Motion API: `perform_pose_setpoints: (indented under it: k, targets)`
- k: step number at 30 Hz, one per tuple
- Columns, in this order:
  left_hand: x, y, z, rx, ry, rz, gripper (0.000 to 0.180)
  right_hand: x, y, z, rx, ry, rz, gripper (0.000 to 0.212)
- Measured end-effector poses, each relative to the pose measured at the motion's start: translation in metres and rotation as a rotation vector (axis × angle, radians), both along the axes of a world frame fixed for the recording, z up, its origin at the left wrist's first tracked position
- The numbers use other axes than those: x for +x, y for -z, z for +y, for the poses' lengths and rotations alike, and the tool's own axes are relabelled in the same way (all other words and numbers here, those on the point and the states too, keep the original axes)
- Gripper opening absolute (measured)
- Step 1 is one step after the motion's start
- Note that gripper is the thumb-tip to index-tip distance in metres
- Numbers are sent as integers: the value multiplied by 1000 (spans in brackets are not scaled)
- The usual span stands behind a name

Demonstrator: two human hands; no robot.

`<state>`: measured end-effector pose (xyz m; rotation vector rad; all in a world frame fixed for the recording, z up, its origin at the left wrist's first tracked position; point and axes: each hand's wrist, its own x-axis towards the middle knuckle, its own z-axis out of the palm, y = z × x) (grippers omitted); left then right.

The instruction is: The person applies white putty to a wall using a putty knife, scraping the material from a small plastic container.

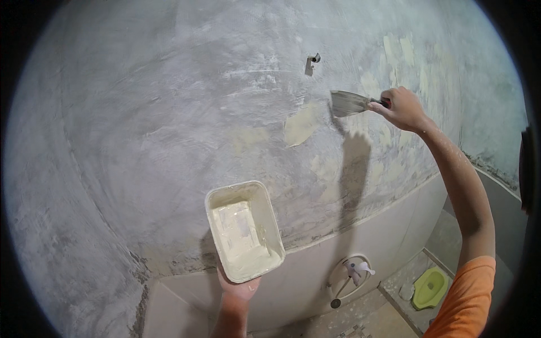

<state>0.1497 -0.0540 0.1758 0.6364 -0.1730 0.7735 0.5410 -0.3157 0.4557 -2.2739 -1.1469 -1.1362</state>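
My right hand (404, 107) grips the dark handle of a putty knife (348, 103). Its broad metal blade points left, close to the grey plastered wall (163, 141); whether it touches cannot be made out. My left hand (239, 286) holds up a rectangular white plastic tub (260, 204) from underneath, tilted so that its inside shows. Cream-coloured putty (248, 258) coats the bottom and lies thicker at the near end. Left of and below the blade, a fresh cream patch of putty (301, 125) sticks to the wall.
A short pipe stub (315, 58) juts from the wall above the blade. Lighter streaks (398, 50) mark the wall's upper right. A pale ledge (394, 208) runs along the wall's foot. Below are a round pale fixture (365, 284) and a green squat toilet (430, 288).
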Motion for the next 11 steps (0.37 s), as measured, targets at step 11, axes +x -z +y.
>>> perform_pose_setpoints:
  k: [11]
  targets:
    - [8,-13,-4,-141,96,14,59,-78,48,97,-459,-187,-173,49]
